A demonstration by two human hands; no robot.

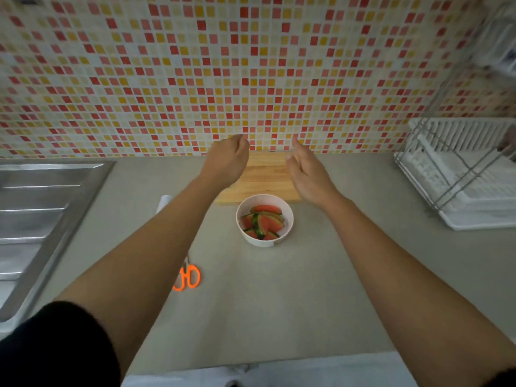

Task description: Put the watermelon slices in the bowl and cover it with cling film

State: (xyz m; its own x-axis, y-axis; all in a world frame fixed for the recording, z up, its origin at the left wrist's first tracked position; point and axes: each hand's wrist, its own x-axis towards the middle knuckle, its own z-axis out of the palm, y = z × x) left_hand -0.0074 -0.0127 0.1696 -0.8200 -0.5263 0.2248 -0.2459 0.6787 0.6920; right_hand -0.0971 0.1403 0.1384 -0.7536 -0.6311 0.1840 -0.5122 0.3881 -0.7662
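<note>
Red-and-green watermelon slices (262,223) lie in the round white bowl (265,243), just near of the pale wooden cutting board (265,177); I judge filling done and covering left. My right hand (307,171) hovers with its fingers relaxed. My left hand (227,160) is curled, and I cannot tell whether it holds anything.

mosaic-tiled wall (251,65) behind grey counter (265,289), steel sink (36,213) left, seemingly white dish rack (460,174) right
</note>
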